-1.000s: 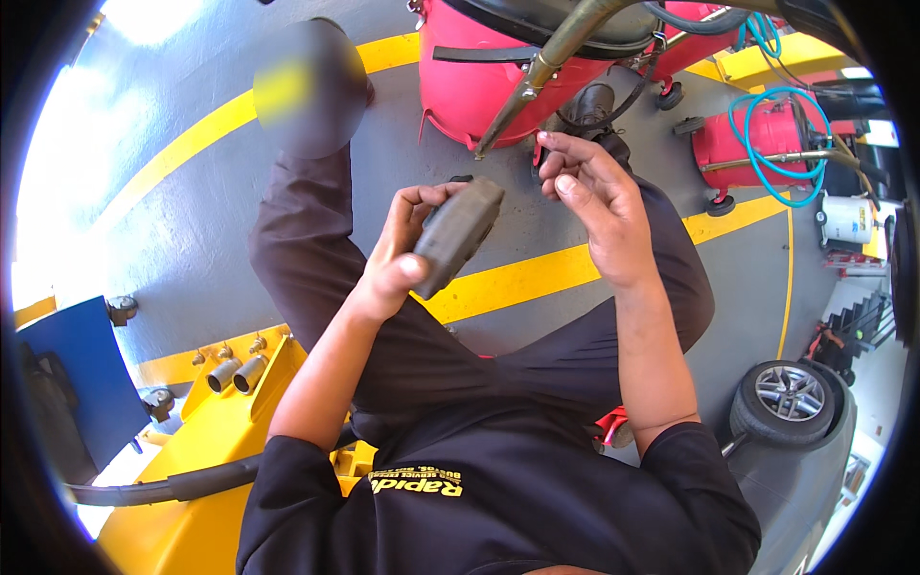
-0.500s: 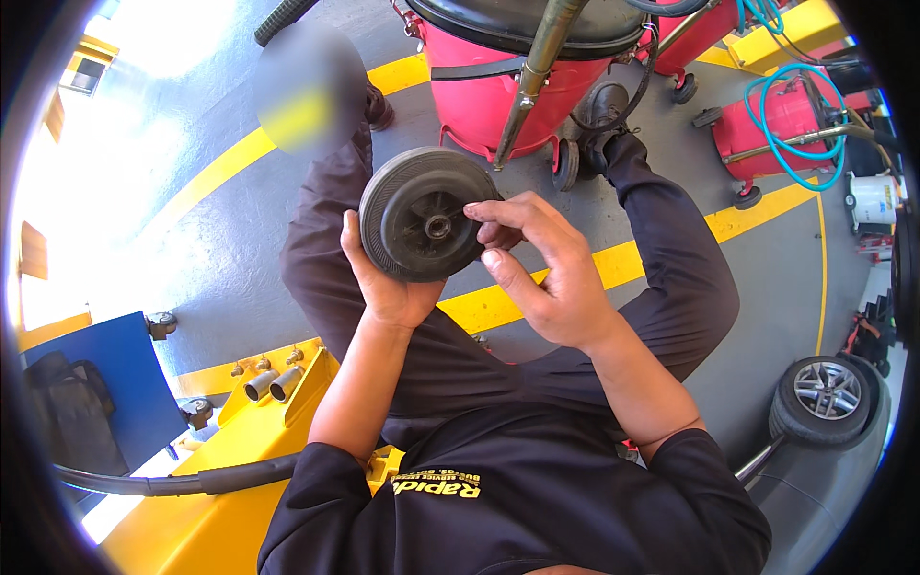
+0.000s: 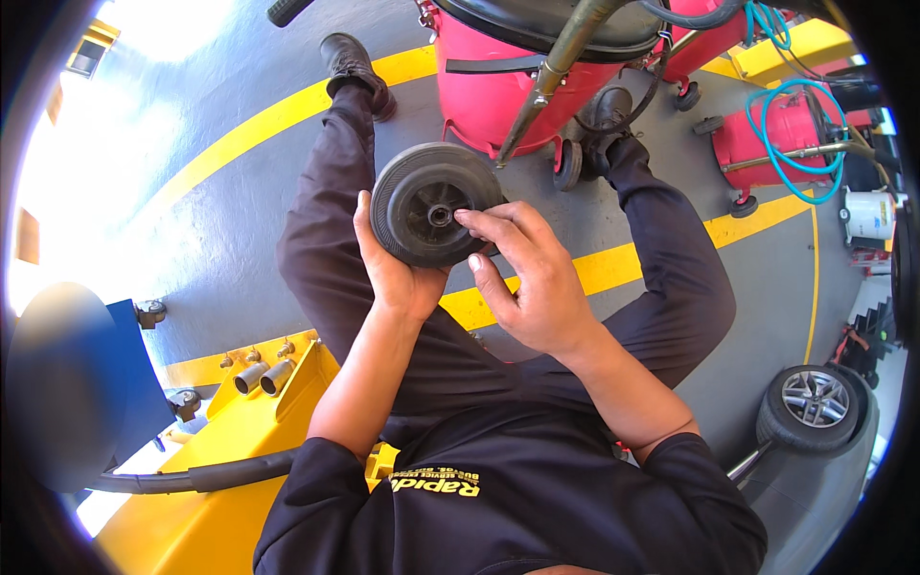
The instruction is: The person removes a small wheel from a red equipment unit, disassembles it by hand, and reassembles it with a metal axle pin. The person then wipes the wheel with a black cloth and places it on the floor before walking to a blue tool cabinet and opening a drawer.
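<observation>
A black rubber-tyred wheel (image 3: 407,216) with a spoked hub and a round centre bore is held up between my knees, its face tilted toward me. My left hand (image 3: 401,286) grips it from below left, thumb along the near left rim, while the other fingers are hidden behind it. At the hub, my right hand (image 3: 539,278) has its index fingertip at the edge of the bore. Its thumb stands apart, below the wheel's right side, and nothing shows in that hand.
Ahead stands a red drum (image 3: 489,110) with a black lid, a metal tube and casters. Another red tank (image 3: 767,144) with a teal hose is at far right. On the left are a yellow metal frame (image 3: 206,470) and a blue panel (image 3: 134,355). A car wheel (image 3: 810,407) is at lower right.
The wheel has shifted slightly up and right with my left hand. My right index fingertip has moved left, from the hub's outer part to the bore.
</observation>
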The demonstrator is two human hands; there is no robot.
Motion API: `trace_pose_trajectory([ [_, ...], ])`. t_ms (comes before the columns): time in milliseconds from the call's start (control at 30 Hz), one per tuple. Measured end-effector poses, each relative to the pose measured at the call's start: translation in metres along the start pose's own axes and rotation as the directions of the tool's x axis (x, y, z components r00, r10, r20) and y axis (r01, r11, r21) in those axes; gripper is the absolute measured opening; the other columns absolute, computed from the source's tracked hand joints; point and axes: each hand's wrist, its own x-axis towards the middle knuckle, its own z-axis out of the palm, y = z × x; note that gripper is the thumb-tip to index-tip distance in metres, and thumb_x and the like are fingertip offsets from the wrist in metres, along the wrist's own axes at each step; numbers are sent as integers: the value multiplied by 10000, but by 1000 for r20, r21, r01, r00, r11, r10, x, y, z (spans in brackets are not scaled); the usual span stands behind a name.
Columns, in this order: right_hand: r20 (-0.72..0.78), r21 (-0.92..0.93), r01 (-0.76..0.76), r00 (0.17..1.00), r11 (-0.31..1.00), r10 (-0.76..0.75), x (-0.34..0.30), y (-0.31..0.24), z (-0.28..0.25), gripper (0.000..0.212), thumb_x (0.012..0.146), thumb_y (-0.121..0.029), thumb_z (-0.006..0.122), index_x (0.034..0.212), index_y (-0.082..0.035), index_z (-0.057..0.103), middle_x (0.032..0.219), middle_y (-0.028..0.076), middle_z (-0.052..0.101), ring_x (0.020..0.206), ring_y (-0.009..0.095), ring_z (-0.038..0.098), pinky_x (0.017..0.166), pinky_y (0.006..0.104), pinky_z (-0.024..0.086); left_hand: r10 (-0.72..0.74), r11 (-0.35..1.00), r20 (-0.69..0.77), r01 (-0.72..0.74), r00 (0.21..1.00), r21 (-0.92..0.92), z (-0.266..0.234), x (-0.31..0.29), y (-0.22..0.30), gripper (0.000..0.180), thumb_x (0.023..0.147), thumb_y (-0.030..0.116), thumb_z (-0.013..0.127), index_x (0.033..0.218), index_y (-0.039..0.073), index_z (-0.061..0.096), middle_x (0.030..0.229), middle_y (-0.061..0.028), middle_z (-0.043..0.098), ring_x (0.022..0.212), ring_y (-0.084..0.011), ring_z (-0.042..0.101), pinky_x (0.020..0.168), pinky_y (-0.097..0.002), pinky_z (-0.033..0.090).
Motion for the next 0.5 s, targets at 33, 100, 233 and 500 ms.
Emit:
trace_pose_trajectory([
  [33,3,-3,0,1000,1000,0,0,-1,1,411,884,-44,677,1294,-41,641,1119,155,605,1040,347,613,903,439,516,2,1000,-16,-2,1000,-5,0,0,1,672,1012,677,370,1301,136,644,1279,-71,674,1179,-251,630,1037,-446,498],
  [100,9,-12,0,1000,1000,0,0,-2,3,418,882,-45,677,1297,-37,638,1121,158,604,1038,348,612,903,441,515,7,1000,-47,-8,999,-15,-1,1,2,678,1007,685,375,1294,136,648,1270,-70,678,1171,-246,635,1035,-440,499],
  [233,-2,-55,47,999,997,-47,1,-1,6,428,874,-43,680,1300,-34,638,1114,157,603,1024,343,609,899,438,515,-10,1000,-71,9,997,-10,-3,2,2,689,996,700,381,1290,138,651,1264,-68,681,1169,-247,636,1029,-448,502],
  [500,20,-113,82,997,990,-81,1,0,7,461,860,-32,683,1319,-52,652,1109,149,597,1014,328,598,885,434,516,-49,999,-40,49,998,-2,-7,3,2,725,982,719,361,1307,136,644,1285,-82,671,1188,-260,620,1031,-469,491],
])
